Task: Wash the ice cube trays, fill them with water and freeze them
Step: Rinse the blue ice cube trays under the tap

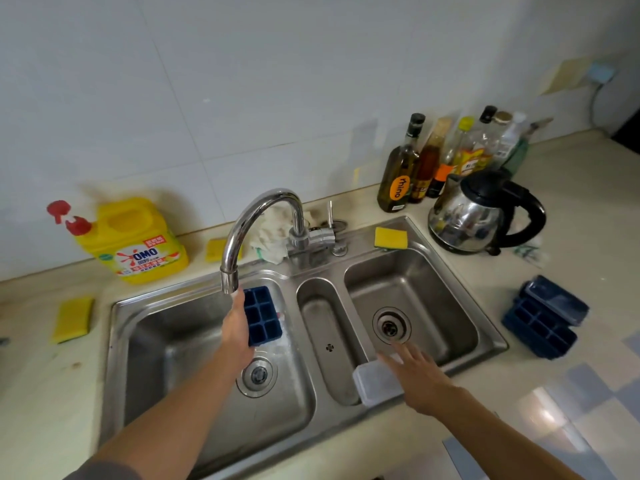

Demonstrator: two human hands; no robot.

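My left hand [235, 327] grips a dark blue ice cube tray [262, 317] by its left edge and holds it over the left basin of the steel sink [207, 441], just under the faucet spout [230, 278]. My right hand [420, 379] hovers with fingers spread over a clear plastic lid [375, 382] that lies on the sink's front rim beside the right basin. Whether the fingers touch the lid is unclear. A stack of blue ice cube trays with a lid on top [545, 318] sits on the counter right of the sink.
A yellow detergent jug [133, 240] stands back left, yellow sponges [72, 318] [391, 239] lie on the counter and sink rim. A steel kettle [481, 213] and several bottles [446, 157] fill the back right corner. A crumpled cloth [272, 233] lies behind the faucet.
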